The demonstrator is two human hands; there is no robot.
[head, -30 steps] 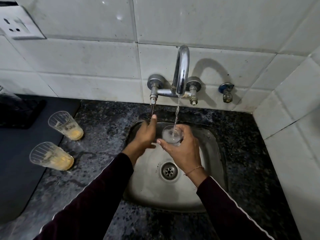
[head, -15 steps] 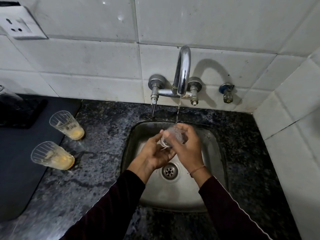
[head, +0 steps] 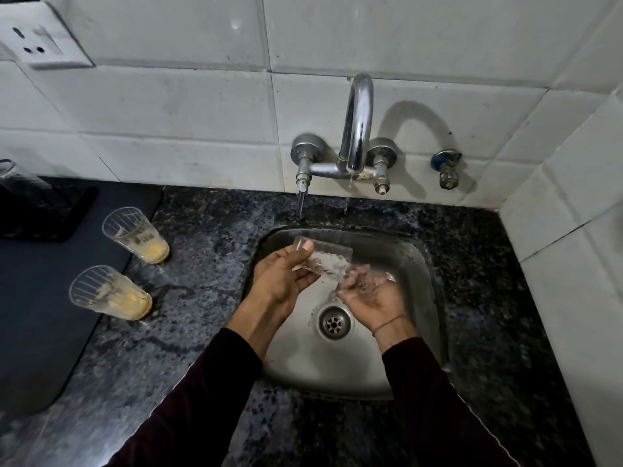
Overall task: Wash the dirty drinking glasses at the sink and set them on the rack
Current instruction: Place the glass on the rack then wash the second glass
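Tap flow cut to drips | left hand [head: 281, 281] grips tipped glass [head: 323, 261], right hand [head: 369, 294] cupped under mouth, empty | step: rinse-emptying | next: carry it to rack; two dirty glasses [head: 135, 234] wait on counter [head: 202, 230]

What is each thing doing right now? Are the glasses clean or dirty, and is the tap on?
Held glass: tipped on its side over the sink, wet.
Left hand: grips the glass.
Right hand: cupped at the glass's mouth, wet.
Far glass: upright, dirty, yellow dregs.
Near glass: upright, dirty, yellow dregs.
Tap: only dripping.
Sink: wet, drain unplugged.
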